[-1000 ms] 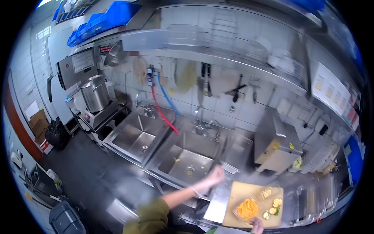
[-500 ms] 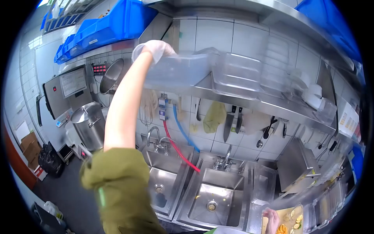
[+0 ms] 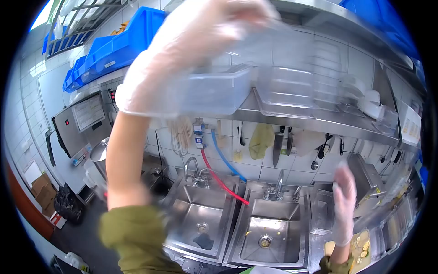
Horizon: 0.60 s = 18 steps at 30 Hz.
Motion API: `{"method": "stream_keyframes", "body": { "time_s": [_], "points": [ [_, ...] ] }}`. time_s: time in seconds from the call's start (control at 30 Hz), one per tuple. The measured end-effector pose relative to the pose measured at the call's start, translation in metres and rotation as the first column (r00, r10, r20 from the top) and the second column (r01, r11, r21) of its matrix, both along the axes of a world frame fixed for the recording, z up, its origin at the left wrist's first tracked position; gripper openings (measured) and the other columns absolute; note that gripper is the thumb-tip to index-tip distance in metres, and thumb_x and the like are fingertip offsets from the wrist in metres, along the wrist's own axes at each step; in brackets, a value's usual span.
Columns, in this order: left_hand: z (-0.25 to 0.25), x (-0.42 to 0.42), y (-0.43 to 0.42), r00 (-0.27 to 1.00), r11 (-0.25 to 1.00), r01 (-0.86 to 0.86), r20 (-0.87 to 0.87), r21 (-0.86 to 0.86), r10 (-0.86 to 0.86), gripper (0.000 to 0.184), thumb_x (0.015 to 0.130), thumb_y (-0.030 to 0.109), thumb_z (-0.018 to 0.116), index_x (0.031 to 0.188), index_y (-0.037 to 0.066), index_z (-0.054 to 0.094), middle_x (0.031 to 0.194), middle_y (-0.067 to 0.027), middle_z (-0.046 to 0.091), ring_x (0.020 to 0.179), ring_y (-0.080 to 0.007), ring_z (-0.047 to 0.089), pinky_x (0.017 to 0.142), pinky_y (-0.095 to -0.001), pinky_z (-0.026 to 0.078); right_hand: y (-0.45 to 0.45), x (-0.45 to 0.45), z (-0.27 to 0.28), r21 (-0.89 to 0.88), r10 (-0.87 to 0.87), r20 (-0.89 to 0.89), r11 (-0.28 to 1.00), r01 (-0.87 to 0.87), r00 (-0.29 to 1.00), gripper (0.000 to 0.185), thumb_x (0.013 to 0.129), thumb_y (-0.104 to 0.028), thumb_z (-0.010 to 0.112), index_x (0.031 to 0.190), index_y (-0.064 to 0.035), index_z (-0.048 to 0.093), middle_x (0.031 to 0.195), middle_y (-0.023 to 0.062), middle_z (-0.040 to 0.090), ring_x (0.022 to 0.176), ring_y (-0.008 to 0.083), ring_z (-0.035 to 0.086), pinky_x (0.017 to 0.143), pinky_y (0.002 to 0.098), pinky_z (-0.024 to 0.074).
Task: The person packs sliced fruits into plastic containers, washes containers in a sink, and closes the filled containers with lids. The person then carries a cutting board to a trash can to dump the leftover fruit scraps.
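My left hand [image 3: 196,41], in a clear glove, is raised high in front of the upper shelf. Its fingers are closed on a clear plastic container [image 3: 278,45], which is smeared by motion. Below it, a large translucent bin [image 3: 212,93] and a clear tray [image 3: 287,91] sit on the shelf. My right hand [image 3: 344,205], also gloved, is up at the right beside the sink, its fingers stretched upward and holding nothing visible. Under that hand lies a cutting board [image 3: 329,248] with lemon slices [image 3: 365,246], partly hidden by the wrist.
Two steel sinks [image 3: 200,214] with taps are below the shelf [image 3: 273,114]. Knives [image 3: 277,148] and utensils hang on the tiled wall. Blue bins [image 3: 132,41] stand at upper left, and a steel box-shaped appliance [image 3: 365,182] is at the right. A pot [image 3: 98,150] is at the left.
My left hand has moved from the translucent bin up and to the right, now with a clear container in it. My right hand has risen from beside the cutting board.
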State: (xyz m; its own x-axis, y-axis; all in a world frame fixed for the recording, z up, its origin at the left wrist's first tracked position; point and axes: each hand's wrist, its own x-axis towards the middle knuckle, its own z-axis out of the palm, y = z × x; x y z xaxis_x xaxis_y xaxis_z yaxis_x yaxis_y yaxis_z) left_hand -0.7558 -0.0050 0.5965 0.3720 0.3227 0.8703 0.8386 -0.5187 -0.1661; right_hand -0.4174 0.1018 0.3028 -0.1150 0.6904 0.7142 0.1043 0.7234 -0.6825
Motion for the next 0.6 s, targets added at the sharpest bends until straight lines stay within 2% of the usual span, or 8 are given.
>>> {"method": "stream_keyframes", "body": {
  "time_s": [0.1,0.13,0.3,0.37,0.4,0.47,0.57,0.6],
  "points": [
    [-0.007,0.035,0.008,0.930,0.879,0.361,0.054,-0.313,-0.363,0.024,0.082,0.011,0.055,0.103,0.006,0.066,0.097,-0.0094,0.067,0.080,-0.0167,0.063,0.073,-0.0290,0.050,-0.028,-0.054,0.094,0.229,-0.018,-0.067,0.973,0.033,0.998,0.086,0.073,-0.038,0.067,0.142,-0.0034,0.029,0.143,0.0136,0.036,0.129,0.0245,0.035,0.106,0.0386,0.0233],
    [-0.007,0.043,0.014,0.917,0.840,0.388,0.068,-0.379,-0.392,0.025,0.082,0.014,0.057,0.103,0.005,0.066,0.096,-0.0091,0.067,0.081,-0.0163,0.063,0.074,-0.0287,0.050,-0.034,-0.062,0.108,0.250,0.061,-0.078,0.967,-0.040,0.995,0.081,0.076,-0.032,0.067,0.142,-0.0033,0.029,0.143,0.0122,0.036,0.128,0.0240,0.037,0.105,0.0364,0.0262],
    [-0.012,0.065,0.052,0.821,0.557,0.514,0.185,-0.652,-0.540,0.036,0.079,0.026,0.063,0.106,0.001,0.065,0.091,-0.0072,0.067,0.085,-0.0139,0.061,0.079,-0.0271,0.048,-0.034,-0.055,0.075,-0.174,0.090,-0.340,0.972,-0.156,0.936,0.047,0.083,-0.030,0.064,0.116,0.0023,0.056,0.092,0.0132,0.066,0.074,0.0177,0.063,0.069,0.0267,0.0484],
    [0.013,0.027,0.121,0.782,0.650,0.613,0.226,-0.449,-0.581,0.039,0.078,0.032,0.063,0.102,0.002,0.066,0.088,-0.0056,0.066,0.080,-0.0126,0.061,0.077,-0.0284,0.048,-0.045,-0.054,0.057,-0.321,-0.092,-0.362,0.947,-0.032,0.927,0.045,0.081,-0.033,0.066,0.105,0.0052,0.060,0.076,0.0104,0.065,0.058,0.0146,0.060,0.057,0.0259,0.0483],
    [0.035,0.009,0.146,0.978,0.928,0.203,0.116,-0.313,-0.175,0.037,0.081,0.037,0.057,0.103,0.008,0.066,0.088,-0.0069,0.067,0.082,-0.0172,0.063,0.076,-0.0322,0.049,-0.046,-0.040,0.041,-0.364,-0.069,-0.338,0.929,-0.063,0.939,0.034,0.084,-0.024,0.061,0.105,0.0033,0.060,0.081,0.0108,0.066,0.065,0.0164,0.062,0.064,0.0281,0.0497],
    [0.049,-0.026,0.184,0.910,0.877,-0.396,0.009,-0.272,0.414,0.039,0.085,0.042,0.052,0.101,0.009,0.065,0.097,-0.0068,0.067,0.094,-0.0217,0.061,0.084,-0.0347,0.046,-0.051,-0.019,0.012,-0.450,-0.113,-0.361,0.890,-0.067,0.926,0.032,0.084,-0.021,0.060,0.104,0.0042,0.060,0.082,0.0120,0.066,0.064,0.0162,0.061,0.064,0.0287,0.0496],
    [0.044,-0.100,0.291,0.836,0.614,-0.518,-0.503,-0.595,0.219,0.043,0.085,0.043,0.049,0.111,0.012,0.064,0.118,-0.0065,0.061,0.115,-0.0218,0.052,0.100,-0.0347,0.036,-0.058,0.000,-0.014,-0.542,-0.178,-0.386,0.837,-0.067,0.905,0.032,0.084,-0.021,0.058,0.103,0.0049,0.060,0.080,0.0126,0.066,0.063,0.0166,0.060,0.063,0.0290,0.0495],
    [0.026,-0.104,0.309,0.831,0.582,-0.545,-0.478,-0.603,0.283,0.043,0.085,0.042,0.049,0.114,0.013,0.064,0.122,-0.0075,0.059,0.119,-0.0213,0.049,0.103,-0.0340,0.032,-0.059,0.006,-0.022,-0.559,-0.214,-0.367,0.828,-0.031,0.905,0.032,0.084,-0.021,0.058,0.103,0.0052,0.060,0.079,0.0128,0.065,0.063,0.0168,0.060,0.063,0.0290,0.0495]
  ]
}}
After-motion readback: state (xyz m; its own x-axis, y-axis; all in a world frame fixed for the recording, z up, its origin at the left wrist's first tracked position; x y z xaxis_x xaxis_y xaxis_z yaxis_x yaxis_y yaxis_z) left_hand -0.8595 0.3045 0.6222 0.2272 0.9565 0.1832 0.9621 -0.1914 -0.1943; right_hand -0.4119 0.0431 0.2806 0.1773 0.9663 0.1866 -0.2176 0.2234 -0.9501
